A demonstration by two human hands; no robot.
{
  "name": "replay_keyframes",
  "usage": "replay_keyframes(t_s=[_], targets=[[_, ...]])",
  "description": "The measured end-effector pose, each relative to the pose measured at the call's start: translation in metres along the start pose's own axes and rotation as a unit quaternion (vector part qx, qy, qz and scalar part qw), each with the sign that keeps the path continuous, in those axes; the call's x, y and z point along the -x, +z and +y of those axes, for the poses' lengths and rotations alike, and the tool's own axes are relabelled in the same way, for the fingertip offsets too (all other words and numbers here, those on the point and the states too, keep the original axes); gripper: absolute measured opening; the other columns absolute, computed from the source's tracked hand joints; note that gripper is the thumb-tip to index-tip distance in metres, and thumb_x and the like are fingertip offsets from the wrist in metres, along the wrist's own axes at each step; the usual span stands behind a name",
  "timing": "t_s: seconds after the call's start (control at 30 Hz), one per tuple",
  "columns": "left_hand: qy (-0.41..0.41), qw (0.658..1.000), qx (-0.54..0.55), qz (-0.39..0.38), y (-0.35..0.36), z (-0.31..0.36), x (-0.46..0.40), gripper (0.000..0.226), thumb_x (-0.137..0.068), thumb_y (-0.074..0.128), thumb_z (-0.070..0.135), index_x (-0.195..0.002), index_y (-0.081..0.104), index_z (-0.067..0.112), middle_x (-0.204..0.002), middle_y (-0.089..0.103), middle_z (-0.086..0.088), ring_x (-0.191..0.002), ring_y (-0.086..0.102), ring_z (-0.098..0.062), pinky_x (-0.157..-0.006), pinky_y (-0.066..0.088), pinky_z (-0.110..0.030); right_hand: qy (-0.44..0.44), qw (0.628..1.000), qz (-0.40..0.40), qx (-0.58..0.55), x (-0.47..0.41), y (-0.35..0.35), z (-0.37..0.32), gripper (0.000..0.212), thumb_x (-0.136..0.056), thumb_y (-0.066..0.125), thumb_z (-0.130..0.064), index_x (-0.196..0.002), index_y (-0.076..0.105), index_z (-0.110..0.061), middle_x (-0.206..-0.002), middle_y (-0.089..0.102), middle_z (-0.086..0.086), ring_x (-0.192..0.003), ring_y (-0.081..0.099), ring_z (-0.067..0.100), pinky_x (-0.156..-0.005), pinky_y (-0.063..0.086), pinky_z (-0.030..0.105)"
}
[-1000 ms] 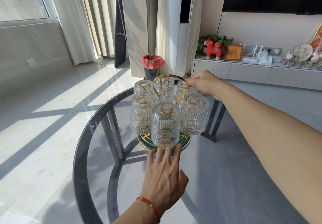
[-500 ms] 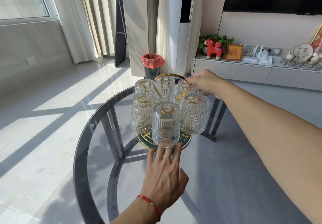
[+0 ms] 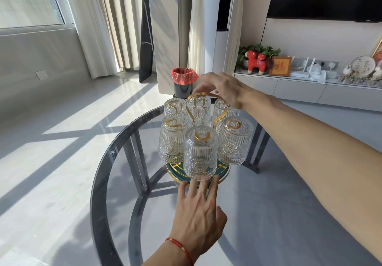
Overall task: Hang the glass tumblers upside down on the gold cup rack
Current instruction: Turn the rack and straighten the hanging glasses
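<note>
Six tumblers (image 3: 200, 154) are hung upside down on the rack (image 3: 207, 100) — its handle is pinched by the right hand (image 3: 222, 92); the left hand (image 3: 199, 216) is spread flat on the surface (image 3: 115, 162), empty

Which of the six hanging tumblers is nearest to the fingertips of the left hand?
The front-centre tumbler, the one closest to the camera. Its rim hangs just above the left hand; the other five sit farther back.

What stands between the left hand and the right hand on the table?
In the head view, the gold cup rack with six upside-down glass tumblers stands between the left hand and right hand.
</note>
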State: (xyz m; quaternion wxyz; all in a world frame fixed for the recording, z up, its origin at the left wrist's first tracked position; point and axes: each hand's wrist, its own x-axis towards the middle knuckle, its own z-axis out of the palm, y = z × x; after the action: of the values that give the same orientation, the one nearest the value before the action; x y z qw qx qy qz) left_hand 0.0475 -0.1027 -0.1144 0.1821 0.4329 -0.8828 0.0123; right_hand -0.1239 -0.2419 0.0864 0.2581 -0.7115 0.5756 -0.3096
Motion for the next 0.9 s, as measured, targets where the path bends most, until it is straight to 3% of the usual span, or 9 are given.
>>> replay_keyframes(t_s=[0.07,0.13,0.2,0.33,0.53,0.9], targets=[[0.001,1.0,0.001,-0.001,-0.001,0.0,0.0,0.072,-0.078,0.058,0.039,-0.145,0.05,0.013,-0.14,0.056,-0.009,-0.123,0.052,-0.034,-0.101,0.048,-0.054,0.01,0.998,-0.029,0.049,-0.001,0.003,-0.005,0.069,-0.109,0.025,-0.051,-0.11,0.081,-0.009,-0.118,0.075,0.001,-0.108,0.064,0.013,-0.103,0.037,0.044],[0.003,1.0,0.003,0.0,-0.001,0.0,-0.001,0.073,-0.077,0.059,0.039,-0.144,0.05,0.013,-0.14,0.056,-0.009,-0.122,0.052,-0.033,-0.101,0.048,-0.053,0.035,0.996,-0.026,0.078,-0.004,0.003,-0.006,0.077,-0.107,0.018,-0.058,-0.107,0.082,-0.015,-0.126,0.072,0.006,-0.112,0.061,0.021,-0.108,0.035,0.049],[0.002,1.0,0.005,0.002,-0.002,0.0,-0.001,0.073,-0.076,0.06,0.04,-0.143,0.052,0.013,-0.14,0.056,-0.008,-0.123,0.053,-0.033,-0.1,0.049,-0.053,0.053,0.994,-0.016,0.099,-0.009,0.001,-0.005,0.082,-0.103,0.015,-0.066,-0.104,0.084,-0.022,-0.135,0.067,0.01,-0.118,0.058,0.029,-0.106,0.035,0.05],[0.002,1.0,0.006,-0.002,-0.002,0.0,-0.002,0.073,-0.075,0.06,0.04,-0.142,0.053,0.013,-0.141,0.056,-0.008,-0.125,0.053,-0.033,-0.101,0.048,-0.054,0.065,0.991,-0.01,0.119,-0.017,0.002,-0.002,0.086,-0.097,0.013,-0.073,-0.104,0.083,-0.023,-0.139,0.064,0.013,-0.116,0.055,0.028,-0.095,0.03,0.045],[0.003,1.0,-0.001,-0.008,-0.004,0.0,-0.002,0.072,-0.075,0.06,0.04,-0.141,0.055,0.012,-0.138,0.059,-0.008,-0.12,0.057,-0.033,-0.099,0.05,-0.054,0.08,0.988,-0.009,0.134,-0.023,0.004,-0.001,0.089,-0.097,0.01,-0.074,-0.108,0.083,-0.025,-0.151,0.056,0.017,-0.127,0.05,0.033,-0.107,0.03,0.052],[0.002,1.0,-0.004,-0.012,-0.007,0.0,-0.002,0.072,-0.075,0.059,0.04,-0.141,0.055,0.012,-0.138,0.059,-0.008,-0.122,0.056,-0.033,-0.1,0.05,-0.054,0.073,0.986,-0.018,0.148,-0.024,0.003,0.001,0.087,-0.101,0.008,-0.07,-0.117,0.08,-0.025,-0.152,0.056,0.016,-0.13,0.052,0.035,-0.098,0.03,0.046]])
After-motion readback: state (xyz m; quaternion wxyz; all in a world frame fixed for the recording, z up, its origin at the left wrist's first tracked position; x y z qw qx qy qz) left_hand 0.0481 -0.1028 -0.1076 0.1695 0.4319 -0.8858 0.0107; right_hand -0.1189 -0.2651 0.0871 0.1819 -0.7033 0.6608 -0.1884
